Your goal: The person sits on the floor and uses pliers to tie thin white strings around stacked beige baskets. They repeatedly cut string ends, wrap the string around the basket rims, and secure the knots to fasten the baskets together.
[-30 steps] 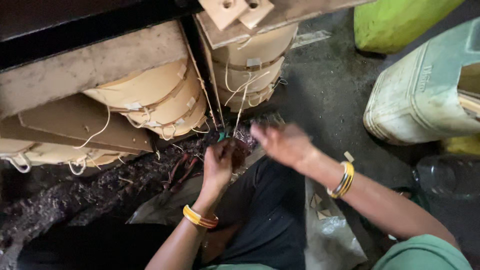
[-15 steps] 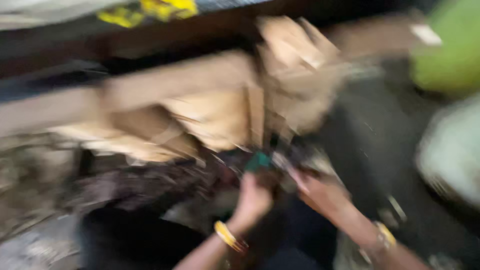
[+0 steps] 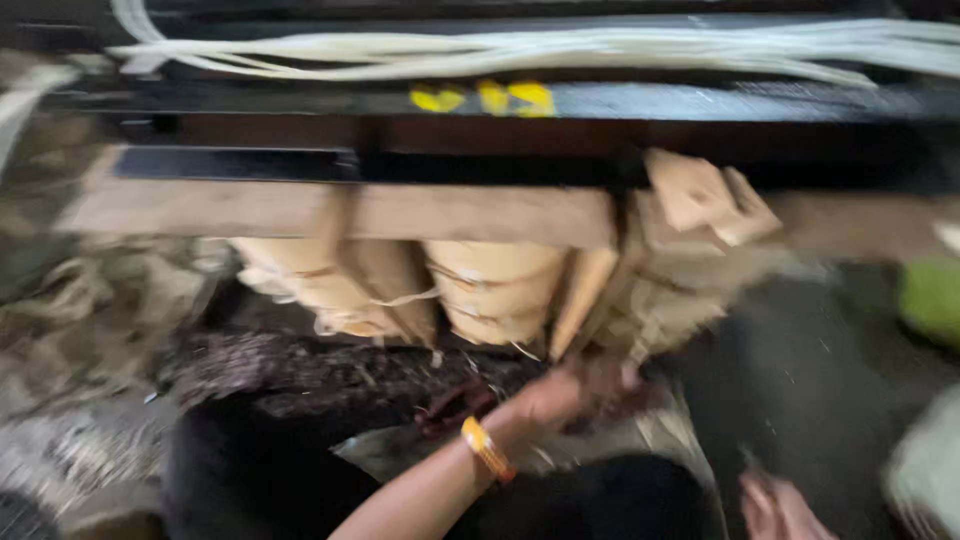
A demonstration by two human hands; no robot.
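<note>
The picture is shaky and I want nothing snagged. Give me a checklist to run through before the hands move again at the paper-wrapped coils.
1. Left hand at the foot of the coils: ok.
2. What the left hand grips: cannot tell, blurred.
3. Right hand clear of the coils: ok, low at the frame's edge.
4. Loose strings hang off the coils near the hand: not ok.
5. Wooden board lies across the coils: ok.
6. Sharp view of the work: not ok, motion blur.
</note>
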